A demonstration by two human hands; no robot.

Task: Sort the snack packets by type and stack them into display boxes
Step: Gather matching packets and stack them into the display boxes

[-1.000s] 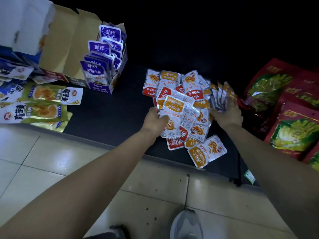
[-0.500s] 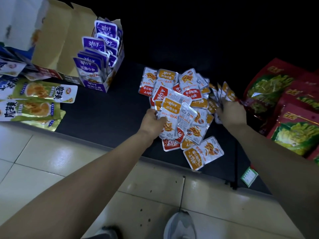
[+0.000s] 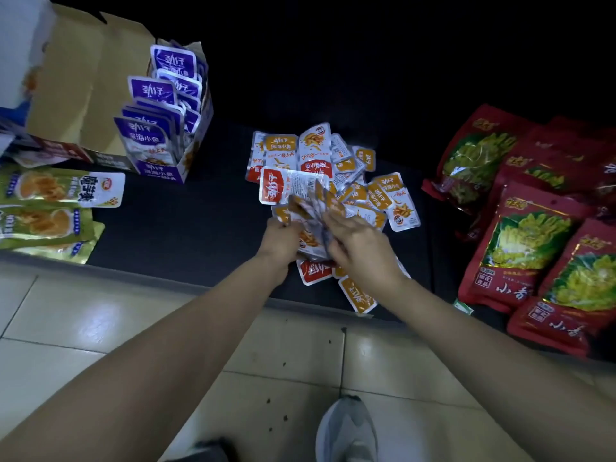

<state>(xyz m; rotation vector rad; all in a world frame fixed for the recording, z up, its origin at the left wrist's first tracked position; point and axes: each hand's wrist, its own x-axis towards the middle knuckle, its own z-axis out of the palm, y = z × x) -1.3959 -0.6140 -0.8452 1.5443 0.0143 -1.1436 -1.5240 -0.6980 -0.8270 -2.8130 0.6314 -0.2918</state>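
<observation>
A loose pile of small orange and red snack packets (image 3: 336, 168) lies on the dark shelf (image 3: 186, 225). My left hand (image 3: 279, 240) grips a fanned bunch of orange packets (image 3: 310, 211) at the pile's near side. My right hand (image 3: 358, 243) has come up against the same bunch from the right, its fingers on the packets; that part is blurred. A display box (image 3: 196, 141) at the back left holds purple packets (image 3: 150, 135) standing upright in rows.
Green snack bags (image 3: 56, 195) lie at the left shelf edge. Large red bags (image 3: 520, 241) cover the right side. An open cardboard box flap (image 3: 76, 78) stands behind the purple box. Tiled floor (image 3: 100, 321) and my grey shoe (image 3: 346, 428) are below.
My right hand moved left from the pile's right edge to meet my left hand at the held bunch. The bunch has been lifted and fanned between both hands.
</observation>
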